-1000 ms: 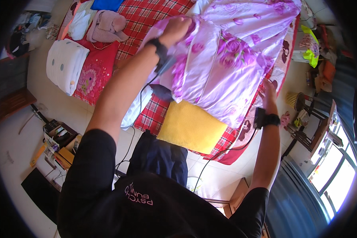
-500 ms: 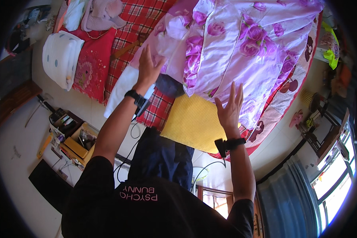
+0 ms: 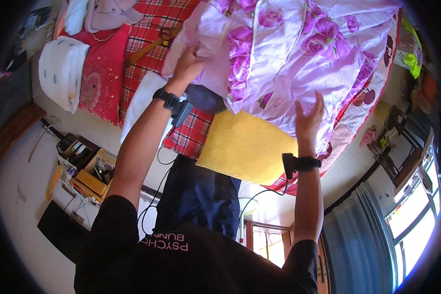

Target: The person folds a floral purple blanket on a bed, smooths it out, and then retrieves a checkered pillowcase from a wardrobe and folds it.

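A light purple quilt (image 3: 284, 63) with rose prints lies rumpled over the far middle and right of the bed. At its left edge, my left hand (image 3: 187, 66) has its fingers curled in on the fabric. My right hand (image 3: 308, 120) is at the quilt's near right part, thumb and fingers apart, with nothing gripped; whether it touches the cloth is hard to tell. A yellow ribbed cloth (image 3: 247, 147) lies at the near bed edge, between my forearms. Beside my left wrist are a white cloth (image 3: 143, 105) and a dark grey item (image 3: 206, 99), partly covered by the quilt.
A red plaid sheet (image 3: 149, 46) covers the bed's left side, with a brown strap (image 3: 152, 49), a red pillow (image 3: 103, 78) and a folded white bundle (image 3: 61, 73) on it. An open box (image 3: 100, 171) of small items stands at left. A blue-grey curtain (image 3: 357, 230) hangs at right.
My left hand has gone from spread fingers to curled ones at the quilt's left edge. My right hand has moved to the right and slightly nearer, still open.
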